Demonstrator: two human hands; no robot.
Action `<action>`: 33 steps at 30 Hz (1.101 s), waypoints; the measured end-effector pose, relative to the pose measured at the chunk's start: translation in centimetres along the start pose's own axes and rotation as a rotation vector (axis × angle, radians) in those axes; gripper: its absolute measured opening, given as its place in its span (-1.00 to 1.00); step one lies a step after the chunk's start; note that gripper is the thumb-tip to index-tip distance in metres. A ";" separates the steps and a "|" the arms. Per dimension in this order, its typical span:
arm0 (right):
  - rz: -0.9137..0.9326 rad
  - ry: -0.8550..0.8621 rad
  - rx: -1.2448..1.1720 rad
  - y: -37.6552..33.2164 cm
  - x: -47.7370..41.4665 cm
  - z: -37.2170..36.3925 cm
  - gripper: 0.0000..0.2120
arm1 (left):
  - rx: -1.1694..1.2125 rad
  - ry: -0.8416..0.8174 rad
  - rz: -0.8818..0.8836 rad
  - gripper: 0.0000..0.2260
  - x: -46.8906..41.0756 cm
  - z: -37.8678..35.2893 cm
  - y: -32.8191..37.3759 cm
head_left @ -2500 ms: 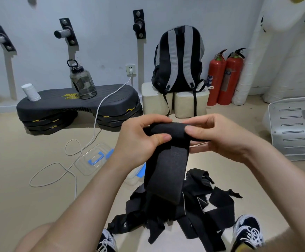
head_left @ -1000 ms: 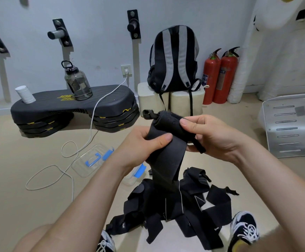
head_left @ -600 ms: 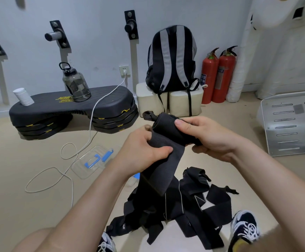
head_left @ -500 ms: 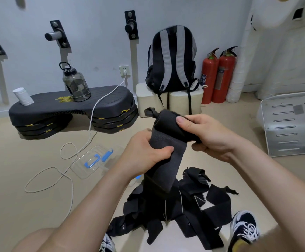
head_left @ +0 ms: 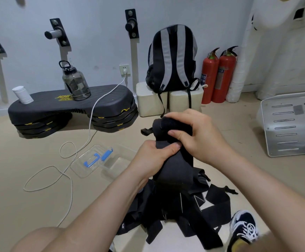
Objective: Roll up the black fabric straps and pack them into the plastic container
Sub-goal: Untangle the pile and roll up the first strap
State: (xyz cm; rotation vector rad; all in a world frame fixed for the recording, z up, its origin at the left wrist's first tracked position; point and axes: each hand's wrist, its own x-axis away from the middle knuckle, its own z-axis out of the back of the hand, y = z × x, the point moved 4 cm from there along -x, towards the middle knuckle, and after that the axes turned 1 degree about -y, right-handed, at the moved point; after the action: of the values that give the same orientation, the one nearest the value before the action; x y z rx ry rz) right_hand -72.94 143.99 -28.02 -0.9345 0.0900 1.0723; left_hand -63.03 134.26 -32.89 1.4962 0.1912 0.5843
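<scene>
Both hands hold one wide black fabric strap (head_left: pixel 173 168) in mid-air above the floor. My right hand (head_left: pixel 197 135) grips the rolled top of it, fingers curled over the roll. My left hand (head_left: pixel 153 157) pinches the strap just below the roll, thumb on the front. The strap's loose tail hangs down onto a tangled heap of black straps (head_left: pixel 188 215) on the floor between my shoes. A clear plastic container (head_left: pixel 117 164) stands on the floor left of my hands, with its clear lid with blue clips (head_left: pixel 91 160) lying beside it.
A white cable (head_left: pixel 70 160) loops over the floor from a wall socket. A black step platform (head_left: pixel 71 108) carries a water bottle (head_left: pixel 75 82). A backpack (head_left: pixel 173 57) sits on cream blocks, beside two fire extinguishers (head_left: pixel 219 75). A grey metal panel (head_left: pixel 291 124) lies at right.
The roll at the strap's top has grown thicker as my right hand turned it. My left hand slid down the strap, and the hanging tail is shorter.
</scene>
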 end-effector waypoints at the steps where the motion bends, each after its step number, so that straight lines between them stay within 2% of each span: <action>1: 0.030 0.011 0.023 -0.1 -0.1 0.2 -0.64 | -0.002 -0.008 -0.006 -0.84 0.1 0.0 0.1; 4: 0.036 0.032 0.031 0.3 -0.5 1.1 -0.65 | -0.048 0.025 -0.091 -0.78 0.4 1.0 1.5; 6: 0.027 0.043 -0.007 0.5 -0.8 1.8 -0.64 | 0.043 0.102 -0.140 -0.72 0.4 2.5 2.6; 8: 0.033 -0.002 -0.083 0.3 -0.7 1.9 -0.64 | 0.176 0.099 -0.174 -0.57 0.3 3.7 3.3; 9: 0.037 -0.042 -0.126 0.1 -0.7 1.7 -0.64 | 0.141 0.077 -0.222 -0.55 0.4 3.9 3.7; 12: 0.056 -0.160 -0.209 -0.8 -0.4 0.7 -0.61 | -0.084 -0.062 -0.383 -0.76 1.1 3.0 4.6; 13: 0.055 -0.184 -0.229 -0.9 -0.3 0.5 -0.62 | -0.127 -0.072 -0.412 -0.83 1.2 2.6 4.9; 15: -0.012 -0.186 -0.275 -0.9 -0.2 0.5 -0.61 | -0.191 -0.016 -0.449 -0.81 1.1 2.7 5.0; 18: -0.217 0.007 -0.282 0.1 -0.3 1.6 -0.46 | -0.080 0.159 -0.429 -0.82 0.7 3.8 4.9; 20: -0.343 0.064 -0.284 1.1 -0.3 1.9 -0.46 | 0.016 0.238 -0.405 -0.84 0.6 4.3 4.7; 23: -0.464 -0.161 -0.404 1.6 0.2 0.7 -0.49 | 0.125 0.270 -0.374 -0.91 0.6 4.6 4.7; 25: -0.456 -0.269 -0.449 1.4 0.6 -0.3 -0.53 | 0.194 0.257 -0.356 -0.94 0.7 4.6 4.9; 30: -0.500 -0.105 -0.578 1.3 0.2 -0.6 -0.69 | 0.258 0.246 -0.321 -0.95 0.7 4.3 4.8; 33: -0.515 -0.195 -0.624 1.0 0.4 -0.9 -0.71 | 0.257 0.252 -0.313 -0.95 0.6 4.4 4.6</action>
State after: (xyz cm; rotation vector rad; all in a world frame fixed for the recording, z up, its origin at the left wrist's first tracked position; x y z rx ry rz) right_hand -73.20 143.84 -29.36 -1.3090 -0.6489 0.7021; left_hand -61.62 130.52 -27.91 1.5951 0.7054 0.5054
